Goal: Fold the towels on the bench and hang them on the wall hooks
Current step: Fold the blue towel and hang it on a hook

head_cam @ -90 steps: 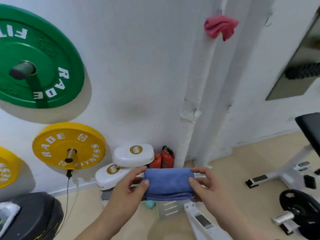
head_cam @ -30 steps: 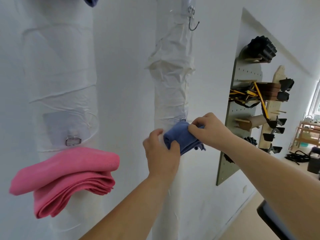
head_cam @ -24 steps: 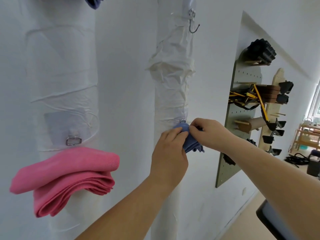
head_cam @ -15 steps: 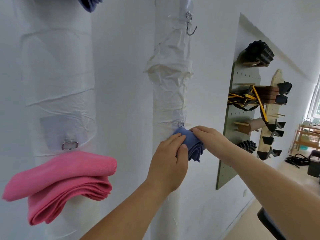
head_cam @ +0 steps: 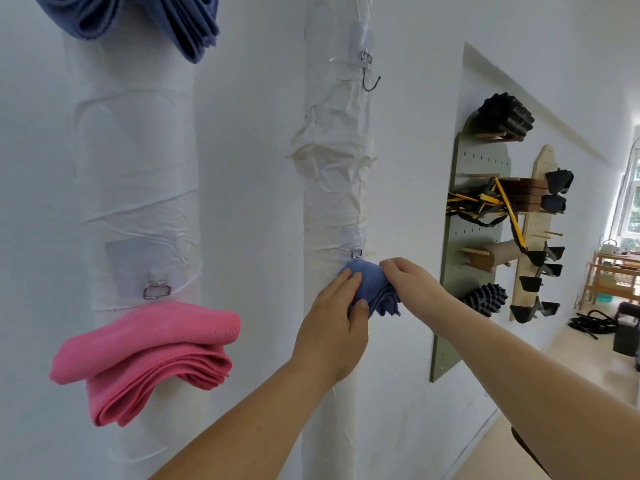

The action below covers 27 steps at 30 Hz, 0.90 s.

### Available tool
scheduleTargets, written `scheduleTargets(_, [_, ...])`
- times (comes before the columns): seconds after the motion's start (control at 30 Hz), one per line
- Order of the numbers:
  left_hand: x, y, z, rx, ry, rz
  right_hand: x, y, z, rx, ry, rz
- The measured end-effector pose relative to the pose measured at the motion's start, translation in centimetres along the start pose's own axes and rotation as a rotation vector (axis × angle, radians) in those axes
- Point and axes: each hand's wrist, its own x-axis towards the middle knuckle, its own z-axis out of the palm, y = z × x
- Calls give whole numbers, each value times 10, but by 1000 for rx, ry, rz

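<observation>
We pinch the folded blue towel (head_cam: 375, 289) between both hands: left hand (head_cam: 334, 327) closed on its left side, right hand (head_cam: 410, 282) gripping its top, just under the pipe's lower hook (head_cam: 356, 253).

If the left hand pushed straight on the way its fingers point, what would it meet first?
Probably the folded blue towel, which the left hand already touches, then the white wrapped pipe directly behind it. Depth is hard to judge from this single view.
</observation>
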Motion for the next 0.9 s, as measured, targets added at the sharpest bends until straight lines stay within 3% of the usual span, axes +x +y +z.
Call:
scheduleTargets(0.17, [-6, 15, -15, 83, 117, 37, -14, -27, -6, -235, 242, -168])
scheduleTargets(0.43, [-28, 20, -27, 13, 158, 38, -41, -38, -7, -405, 248, -286])
scheduleTargets(0.57, [-88, 19, -33, -93, 186, 93, -102, -21, 12, -313, 335, -361])
scheduleTargets(0.73, [-200, -24, -15, -145, -78, -153, -201, 38, 70, -115, 16, 0])
scheduleTargets(0.9, [-313, -85, -7, -166, -268, -477, -297, 88, 118, -70, -315, 276])
